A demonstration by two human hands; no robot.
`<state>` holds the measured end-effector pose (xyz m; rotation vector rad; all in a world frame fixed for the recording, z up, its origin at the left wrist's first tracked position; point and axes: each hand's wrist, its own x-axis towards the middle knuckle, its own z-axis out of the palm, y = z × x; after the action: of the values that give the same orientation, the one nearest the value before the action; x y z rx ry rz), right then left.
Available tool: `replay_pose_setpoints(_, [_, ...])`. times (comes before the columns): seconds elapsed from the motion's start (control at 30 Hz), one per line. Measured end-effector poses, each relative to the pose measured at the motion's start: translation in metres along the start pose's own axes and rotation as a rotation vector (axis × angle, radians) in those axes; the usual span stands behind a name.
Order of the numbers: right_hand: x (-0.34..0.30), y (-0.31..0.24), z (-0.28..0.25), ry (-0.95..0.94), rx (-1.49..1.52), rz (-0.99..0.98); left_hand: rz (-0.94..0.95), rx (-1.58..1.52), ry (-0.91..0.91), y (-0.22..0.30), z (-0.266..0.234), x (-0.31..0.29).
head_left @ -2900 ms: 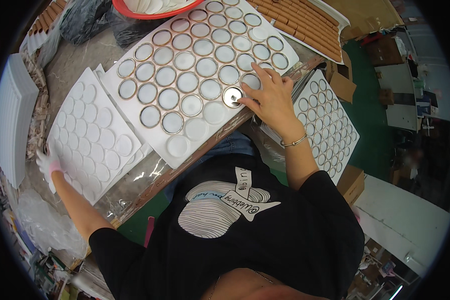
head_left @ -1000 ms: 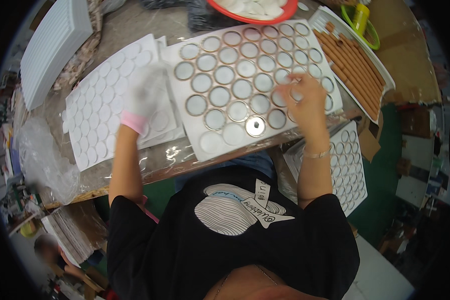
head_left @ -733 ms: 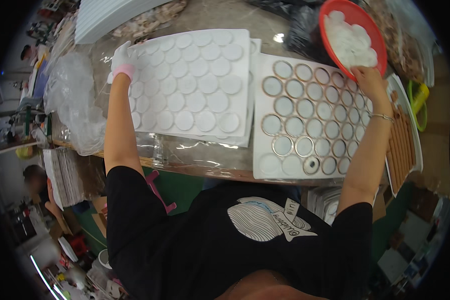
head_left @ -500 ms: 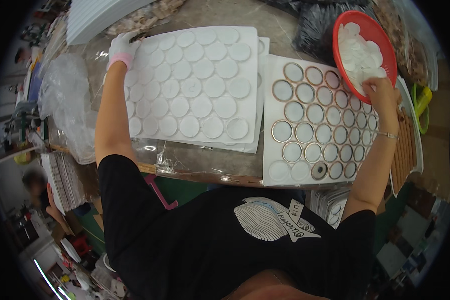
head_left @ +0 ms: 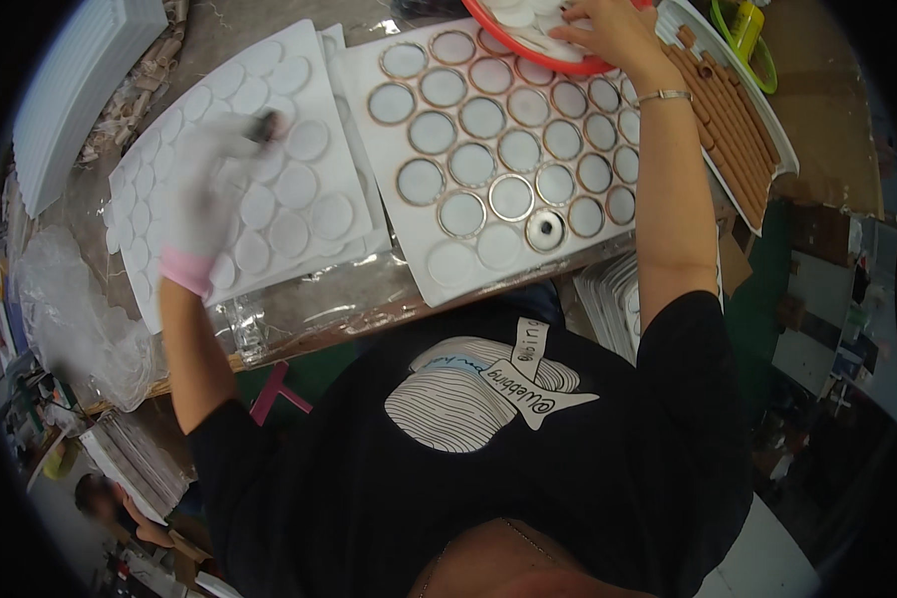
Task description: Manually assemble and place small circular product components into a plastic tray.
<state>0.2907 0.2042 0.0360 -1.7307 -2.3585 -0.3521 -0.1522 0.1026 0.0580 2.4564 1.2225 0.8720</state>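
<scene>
My left hand (head_left: 207,194), in a white glove with a pink cuff, is over the left white sheet (head_left: 354,194), which bears rows of round white discs. Motion smears its fingers. A small dark thing (head_left: 267,126) shows at the fingertips, too blurred to name. My bare right hand (head_left: 616,38) reaches into a red plastic basin (head_left: 578,66), its fingers bent onto loose white discs (head_left: 533,35); their grip is partly hidden. Below the basin lies another white sheet (head_left: 419,269) with rows of metal-rimmed discs. One near its front edge has a black centre (head_left: 546,228).
Brown tubes (head_left: 723,115) lie in a white tray at the right. Stacked white sheets (head_left: 80,95), loose brown pieces (head_left: 149,75) and crumpled clear plastic (head_left: 65,299) are at the left. The table's front edge (head_left: 319,334) runs before me.
My left hand has come from beyond the left sheet's far edge to over the sheet, with a dark thing at its fingers. My right hand stays at the basin. The view has shifted and turned.
</scene>
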Motion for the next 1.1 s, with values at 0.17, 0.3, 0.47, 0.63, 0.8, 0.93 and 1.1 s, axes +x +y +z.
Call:
replay_pose_setpoints(0.17, [0.015, -0.012, 0.018, -0.199, -0.189, 0.022, 0.253, -0.034, -0.199, 0.124, 0.097, -0.019])
replay_pose_setpoints(0.3, [0.012, -0.014, 0.033, -0.066, -0.203, 0.011, 0.281, 0.009, -0.278, 0.146, 0.143, -0.031])
replay_pose_setpoints(0.47, [0.008, -0.014, 0.046, 0.070, -0.143, 0.029, 0.233, 0.070, -0.364, 0.143, 0.143, -0.033])
replay_pose_setpoints(0.63, [0.006, -0.017, 0.032, -0.104, -0.006, 0.098, 0.216, 0.017, -0.387, 0.141, 0.118, -0.029])
replay_pose_setpoints(0.8, [0.021, -0.022, 0.037, -0.099, -0.045, 0.223, 0.262, 0.110, -0.532, 0.161, 0.138, -0.039])
replay_pose_setpoints(0.93, [0.009, -0.025, -0.005, -0.031, 0.184, 0.345, 0.254, 0.160, -0.576, 0.155, 0.134, -0.046])
replay_pose_setpoints(1.1, [-0.014, -0.008, 0.004, 0.298, 0.272, 0.347, 0.242, -0.044, -0.493, 0.141, 0.129, -0.044])
